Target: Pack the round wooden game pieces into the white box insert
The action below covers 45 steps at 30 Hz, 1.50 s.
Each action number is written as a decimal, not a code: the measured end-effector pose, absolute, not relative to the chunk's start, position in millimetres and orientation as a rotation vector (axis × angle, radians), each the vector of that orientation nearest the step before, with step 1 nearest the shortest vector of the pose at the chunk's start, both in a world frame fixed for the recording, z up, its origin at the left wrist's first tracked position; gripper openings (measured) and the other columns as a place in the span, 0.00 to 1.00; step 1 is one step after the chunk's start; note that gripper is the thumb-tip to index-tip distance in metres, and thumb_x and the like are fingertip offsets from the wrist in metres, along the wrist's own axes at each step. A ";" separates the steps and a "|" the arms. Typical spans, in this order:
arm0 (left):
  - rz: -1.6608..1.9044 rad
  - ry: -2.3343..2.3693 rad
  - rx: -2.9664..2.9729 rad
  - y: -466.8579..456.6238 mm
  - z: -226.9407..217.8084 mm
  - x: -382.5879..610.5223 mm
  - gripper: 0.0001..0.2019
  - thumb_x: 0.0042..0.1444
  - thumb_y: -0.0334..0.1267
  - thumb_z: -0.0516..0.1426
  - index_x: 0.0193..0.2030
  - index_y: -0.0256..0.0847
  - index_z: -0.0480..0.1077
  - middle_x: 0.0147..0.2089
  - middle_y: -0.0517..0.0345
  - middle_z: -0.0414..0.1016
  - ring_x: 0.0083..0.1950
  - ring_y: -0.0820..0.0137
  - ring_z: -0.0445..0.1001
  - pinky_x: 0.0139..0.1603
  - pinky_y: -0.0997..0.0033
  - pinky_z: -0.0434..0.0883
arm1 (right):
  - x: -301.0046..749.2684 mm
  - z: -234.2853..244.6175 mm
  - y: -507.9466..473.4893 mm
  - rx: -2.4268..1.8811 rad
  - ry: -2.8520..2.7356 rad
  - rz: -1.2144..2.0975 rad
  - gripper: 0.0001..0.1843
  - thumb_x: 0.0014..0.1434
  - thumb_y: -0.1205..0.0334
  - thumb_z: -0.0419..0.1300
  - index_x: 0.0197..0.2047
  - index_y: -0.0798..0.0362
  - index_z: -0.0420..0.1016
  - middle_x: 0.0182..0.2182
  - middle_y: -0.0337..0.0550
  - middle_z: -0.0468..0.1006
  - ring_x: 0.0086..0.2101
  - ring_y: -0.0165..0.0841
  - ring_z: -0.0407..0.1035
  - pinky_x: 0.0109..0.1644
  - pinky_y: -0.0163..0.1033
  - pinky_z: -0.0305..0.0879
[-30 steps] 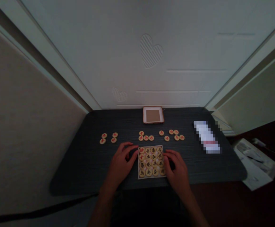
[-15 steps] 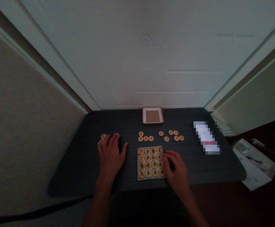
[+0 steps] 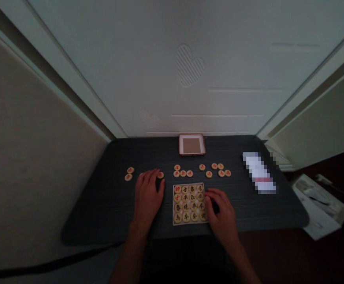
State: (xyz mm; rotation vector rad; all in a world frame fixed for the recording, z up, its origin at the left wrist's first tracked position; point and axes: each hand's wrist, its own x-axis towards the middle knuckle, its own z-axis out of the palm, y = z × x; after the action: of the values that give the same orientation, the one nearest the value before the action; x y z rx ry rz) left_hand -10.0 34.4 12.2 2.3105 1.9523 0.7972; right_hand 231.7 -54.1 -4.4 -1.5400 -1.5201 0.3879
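Bright object (image 3: pixel 259 173) pixelated, red-marked disc (image 3: pixel 160 175) partly covered, forearms (image 3: pixel 129 252) cropped

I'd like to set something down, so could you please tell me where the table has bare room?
Bare table lies front right, past the right hand; front left, past the left hand; and back left, left of the shallow box. Crowded: the middle, with the filled tray and loose pieces.

Round pieces (image 3: pixel 193 206) in pale-rimmed box (image 3: pixel 189 224)
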 end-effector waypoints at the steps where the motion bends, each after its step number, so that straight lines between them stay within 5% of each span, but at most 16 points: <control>1: 0.768 1.967 2.311 34.2 12.6 -9.7 0.15 0.67 0.39 0.53 0.57 0.41 0.71 0.56 0.45 0.77 0.59 0.50 0.69 0.61 0.47 0.66 | 231.7 -4.3 -54.0 -1.539 -1.520 0.388 0.11 0.68 0.62 0.57 0.47 0.49 0.80 0.48 0.49 0.78 0.48 0.40 0.75 0.54 0.49 0.73; 8: 0.673 2.014 2.320 33.1 14.3 -6.3 0.12 0.68 0.39 0.52 0.53 0.43 0.73 0.53 0.47 0.79 0.57 0.48 0.71 0.53 0.48 0.69 | 231.3 -3.0 -53.7 -1.542 -1.525 0.386 0.10 0.68 0.63 0.57 0.47 0.49 0.80 0.47 0.49 0.79 0.48 0.40 0.75 0.54 0.48 0.73; 18: 0.894 1.792 2.117 33.2 14.7 -8.5 0.12 0.65 0.39 0.54 0.50 0.42 0.76 0.48 0.51 0.78 0.49 0.60 0.77 0.54 0.58 0.74 | 231.6 -4.3 -54.1 -1.546 -1.518 0.394 0.10 0.67 0.65 0.57 0.47 0.50 0.80 0.48 0.48 0.78 0.48 0.39 0.75 0.55 0.46 0.71; 26: 0.996 1.722 1.695 11.9 37.2 -1.6 0.11 0.59 0.48 0.63 0.42 0.45 0.77 0.40 0.59 0.83 0.39 0.65 0.82 0.41 0.65 0.78 | 231.5 -2.9 -53.9 -1.545 -1.515 0.407 0.10 0.67 0.64 0.57 0.47 0.49 0.80 0.48 0.49 0.78 0.49 0.40 0.74 0.56 0.47 0.70; 45: 1.034 1.305 1.220 -4.4 40.2 13.3 0.14 0.59 0.44 0.63 0.50 0.42 0.75 0.47 0.55 0.84 0.47 0.64 0.84 0.49 0.65 0.81 | 231.5 -5.8 -53.8 -1.536 -1.517 0.406 0.10 0.68 0.63 0.56 0.47 0.50 0.79 0.48 0.49 0.78 0.49 0.40 0.74 0.56 0.48 0.70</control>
State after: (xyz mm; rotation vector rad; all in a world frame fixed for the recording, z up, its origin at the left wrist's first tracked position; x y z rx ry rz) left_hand 13.3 -4.4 40.2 1.2204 1.3051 1.0343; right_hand 231.5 -53.8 -5.8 -1.5361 -1.5169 0.4055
